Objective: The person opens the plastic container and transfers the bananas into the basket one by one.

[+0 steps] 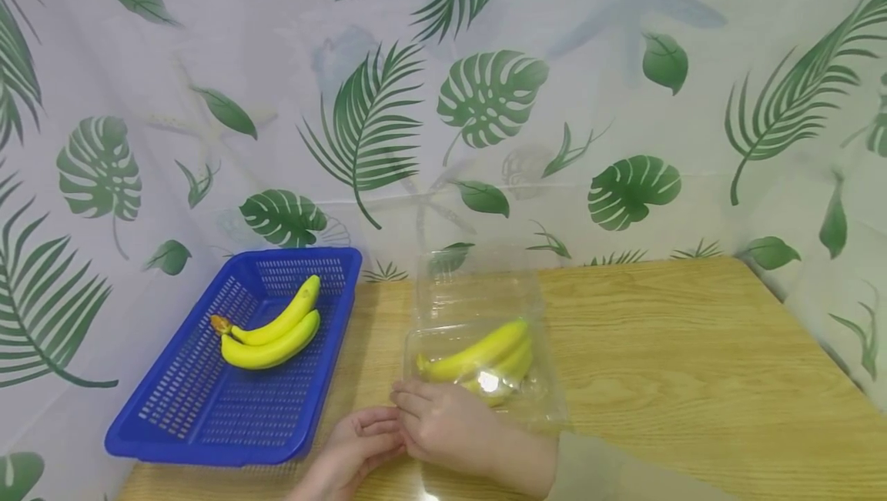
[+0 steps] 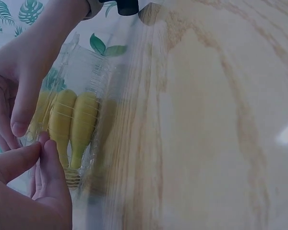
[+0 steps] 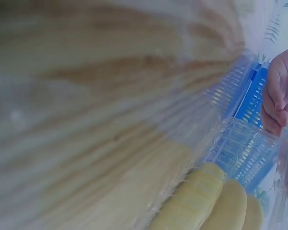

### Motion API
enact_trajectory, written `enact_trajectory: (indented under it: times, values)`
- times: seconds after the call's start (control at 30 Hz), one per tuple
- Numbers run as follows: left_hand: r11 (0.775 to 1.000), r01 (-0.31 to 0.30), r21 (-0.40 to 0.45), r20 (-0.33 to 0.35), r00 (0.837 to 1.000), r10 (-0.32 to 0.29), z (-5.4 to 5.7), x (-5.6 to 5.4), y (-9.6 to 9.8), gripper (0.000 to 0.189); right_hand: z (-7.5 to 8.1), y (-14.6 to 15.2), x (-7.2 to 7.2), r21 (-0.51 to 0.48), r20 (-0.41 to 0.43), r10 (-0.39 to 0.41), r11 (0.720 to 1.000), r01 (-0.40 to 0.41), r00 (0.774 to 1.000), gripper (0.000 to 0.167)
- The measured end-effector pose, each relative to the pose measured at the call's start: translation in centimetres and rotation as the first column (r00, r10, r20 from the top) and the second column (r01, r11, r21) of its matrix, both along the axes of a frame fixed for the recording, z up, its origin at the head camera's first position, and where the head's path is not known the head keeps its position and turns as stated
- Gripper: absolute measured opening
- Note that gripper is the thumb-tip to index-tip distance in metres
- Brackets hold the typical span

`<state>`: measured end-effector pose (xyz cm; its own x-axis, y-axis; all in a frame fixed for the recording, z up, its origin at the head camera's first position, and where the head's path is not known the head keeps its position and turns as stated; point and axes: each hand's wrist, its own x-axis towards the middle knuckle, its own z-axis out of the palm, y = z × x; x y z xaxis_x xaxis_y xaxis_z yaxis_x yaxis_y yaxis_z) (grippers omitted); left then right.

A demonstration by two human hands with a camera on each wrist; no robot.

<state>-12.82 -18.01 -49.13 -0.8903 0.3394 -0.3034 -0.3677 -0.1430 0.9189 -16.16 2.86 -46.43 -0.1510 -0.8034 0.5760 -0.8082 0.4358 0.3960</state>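
Observation:
A clear plastic clamshell box holds a bunch of yellow bananas, with a see-through panel standing up behind them. My left hand pinches the box's front left corner between thumb and fingertips. Against those fingertips, my right hand bends its fingers over the same corner and grips the edge, hiding part of the rim. The left wrist view shows both hands beside the ribbed wall of the box, the bananas behind it. In the right wrist view the left hand appears at the right edge, near the box.
To the left stands a blue plastic basket with two bananas joined at the stem. Wooden tabletop extends to the right of the box. A leaf-printed curtain hangs behind the table.

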Motion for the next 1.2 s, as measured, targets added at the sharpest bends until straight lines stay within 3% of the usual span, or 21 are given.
enact_trajectory:
  times: [0.43,1.1,1.2]
  values:
    - [1.0,-0.025,-0.002,0.028,0.999,0.025,0.4,0.0,-0.2,0.034,1.0,-0.3,0.0,-0.009,0.058,-0.033,0.999,0.034,0.998,0.024]
    - [1.0,-0.013,0.01,0.048,0.999,0.013,0.6,0.2,-0.2,0.038,1.8,-0.1,-0.1,-0.03,0.121,-0.02,0.999,0.023,0.993,0.027]
    - [1.0,-0.001,0.031,0.033,0.999,0.0,0.6,0.2,-0.2,0.031,1.8,0.0,-0.1,-0.026,0.117,-0.021,0.999,0.024,0.993,0.03]
